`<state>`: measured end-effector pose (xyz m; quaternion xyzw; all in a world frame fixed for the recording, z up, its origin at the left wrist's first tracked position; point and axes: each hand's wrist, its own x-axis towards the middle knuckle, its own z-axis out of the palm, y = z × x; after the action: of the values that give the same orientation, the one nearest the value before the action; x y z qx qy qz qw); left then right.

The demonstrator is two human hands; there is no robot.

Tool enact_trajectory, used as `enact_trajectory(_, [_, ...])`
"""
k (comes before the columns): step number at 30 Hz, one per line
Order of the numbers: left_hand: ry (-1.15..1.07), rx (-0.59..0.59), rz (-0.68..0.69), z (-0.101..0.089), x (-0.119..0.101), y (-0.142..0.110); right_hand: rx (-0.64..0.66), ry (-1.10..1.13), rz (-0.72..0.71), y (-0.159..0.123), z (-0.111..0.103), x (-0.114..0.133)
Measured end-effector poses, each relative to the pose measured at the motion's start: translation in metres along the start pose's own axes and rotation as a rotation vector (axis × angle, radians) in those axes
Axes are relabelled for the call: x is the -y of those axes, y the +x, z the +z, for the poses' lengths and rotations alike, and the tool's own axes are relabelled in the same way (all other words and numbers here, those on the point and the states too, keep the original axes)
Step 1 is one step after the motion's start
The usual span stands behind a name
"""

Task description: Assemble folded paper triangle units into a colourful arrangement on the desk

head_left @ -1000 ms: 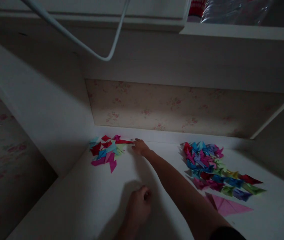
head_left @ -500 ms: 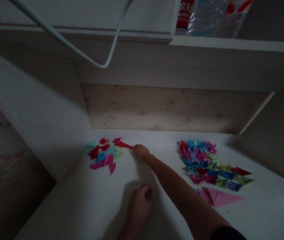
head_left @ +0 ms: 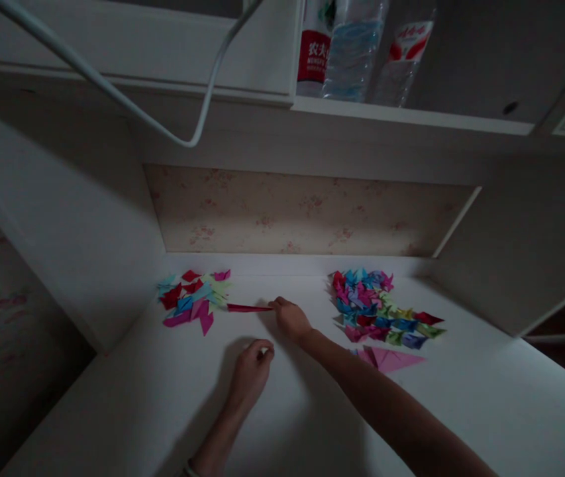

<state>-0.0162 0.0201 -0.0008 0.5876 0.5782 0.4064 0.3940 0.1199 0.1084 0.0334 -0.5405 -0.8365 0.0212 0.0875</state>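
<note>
My right hand (head_left: 291,318) reaches across the white desk (head_left: 282,397) and pinches the end of a red folded paper piece (head_left: 248,307), which lies flat just right of a small pile of coloured paper pieces (head_left: 193,299). My left hand (head_left: 252,368) rests on the desk nearer to me, its fingers curled into a loose fist; I cannot make out anything in it. A larger pile of folded coloured pieces (head_left: 376,308) lies to the right of my right arm, with a flat pink paper triangle (head_left: 390,358) in front of it.
The desk sits in a white alcove with a floral back panel (head_left: 302,212) and a side wall (head_left: 63,218) on the left. A shelf above holds plastic bottles (head_left: 352,46). A white cable (head_left: 113,86) hangs across the top left.
My right hand has drawn the red piece out of the left pile towards me and to the right. My left hand has slid forward. The view has tilted up, showing the bottles.
</note>
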Motion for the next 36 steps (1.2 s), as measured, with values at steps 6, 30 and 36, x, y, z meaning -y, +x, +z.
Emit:
enact_trajectory(6, [-0.108, -0.039, -0.064, -0.008, -0.013, -0.004, -0.135, 0.173, 0.028, -0.071, -0.002, 0.0])
enact_trajectory(30, [-0.029, 0.129, -0.097, 0.016, -0.021, -0.032, -0.341, 1.026, 0.241, -0.148, 0.016, -0.02])
enact_trajectory(36, [-0.017, 0.069, -0.179, 0.014, -0.018, -0.026, -0.358, 1.066, 0.305, -0.146, 0.018, -0.026])
